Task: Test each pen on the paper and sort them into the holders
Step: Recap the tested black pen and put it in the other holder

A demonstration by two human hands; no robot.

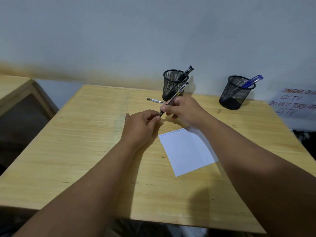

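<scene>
My right hand (184,111) grips a clear-barrelled black pen (177,93) that slants up toward the far right. My left hand (142,124) pinches the pen's lower end, likely its cap, at the tip. A second black pen (154,100) lies flat on the table just beyond my hands. A white sheet of paper (186,154) with a line of blue scribbles along its top edge lies under my right wrist. Two black mesh holders stand at the back: the left holder (172,86) contains black pens, the right holder (236,93) contains blue pens.
The wooden table (85,142) ends at a pale wall behind the holders. A handwritten CCTV notice (294,101) is on the wall at the far right. Another wooden table (15,88) stands to the left across a gap.
</scene>
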